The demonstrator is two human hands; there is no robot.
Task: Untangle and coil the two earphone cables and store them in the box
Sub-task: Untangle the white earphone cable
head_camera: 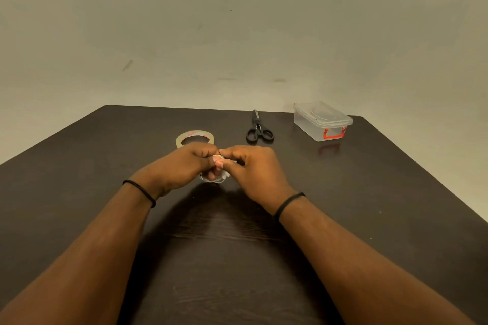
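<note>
Centre frame, above table (396, 192): pale cable (215, 175) bundle is pinched between left hand (182, 166) and right hand (257, 169), fingers curled round it | upper right: clear box (320, 121), lid on | scissors (257, 128) left of box | tape (194, 138) behind left hand

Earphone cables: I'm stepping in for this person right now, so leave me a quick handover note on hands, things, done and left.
Left hand and right hand: both pinch the white cable bundle between them, just above the table.
Box: far right, lid on, looks empty.
Tape roll lies just behind the hands; scissors lie between it and the box, untouched.
Done: bundle looks coiled; whether it holds one cable or both is hidden.
Left: secure the coil, open the box, store the cables.
</note>
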